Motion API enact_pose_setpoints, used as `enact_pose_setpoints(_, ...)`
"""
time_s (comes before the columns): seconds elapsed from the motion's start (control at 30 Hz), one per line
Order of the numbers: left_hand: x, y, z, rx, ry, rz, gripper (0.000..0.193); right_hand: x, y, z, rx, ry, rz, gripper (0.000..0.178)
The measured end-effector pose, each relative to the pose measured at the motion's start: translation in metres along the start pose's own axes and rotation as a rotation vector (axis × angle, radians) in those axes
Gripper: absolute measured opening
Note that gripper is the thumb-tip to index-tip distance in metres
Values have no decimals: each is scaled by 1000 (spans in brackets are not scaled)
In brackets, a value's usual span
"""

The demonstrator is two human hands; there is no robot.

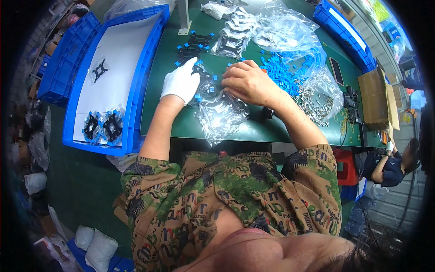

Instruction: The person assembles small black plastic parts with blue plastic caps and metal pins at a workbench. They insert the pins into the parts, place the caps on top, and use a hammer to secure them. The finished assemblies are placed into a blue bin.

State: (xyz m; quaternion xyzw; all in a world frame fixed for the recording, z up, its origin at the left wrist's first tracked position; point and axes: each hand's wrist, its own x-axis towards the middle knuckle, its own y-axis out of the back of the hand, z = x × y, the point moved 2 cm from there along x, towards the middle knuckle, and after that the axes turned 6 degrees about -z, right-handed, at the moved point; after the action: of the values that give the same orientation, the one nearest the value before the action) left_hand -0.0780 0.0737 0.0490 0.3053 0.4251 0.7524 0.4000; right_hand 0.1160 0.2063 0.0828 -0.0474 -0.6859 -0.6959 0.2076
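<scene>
My left hand [182, 84], in a white glove, is closed on the left side of a black X-shaped bracket [203, 72]. Blue caps sit at the bracket's corners, and clear plastic film lies about it. Just to its right, my bare right hand [253, 82] has its fingers bent and drawn together; what they hold, if anything, is hidden. Beneath both hands lies a pile of clear plastic bags [222, 115]. Further back are black brackets with blue caps [199, 40] and a stack of bagged black brackets [233, 41].
Loose blue caps [285, 72] and metal screws [312, 102] spread on the green table [272, 129] at right, near a phone [336, 71] and a cardboard box [376, 97]. A blue crate [131, 104] with several bagged brackets stands left. Another person [387, 165] sits far right.
</scene>
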Motion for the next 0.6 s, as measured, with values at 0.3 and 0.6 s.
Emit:
enact_pose_setpoints(0.3,-8,-5,3,109,-54,119,41,-4,3,0,-25,-16,30,16)
enact_pose_setpoints(0.6,-8,-9,4,187,75,101,37,-7,2,0,-29,-33,29,17)
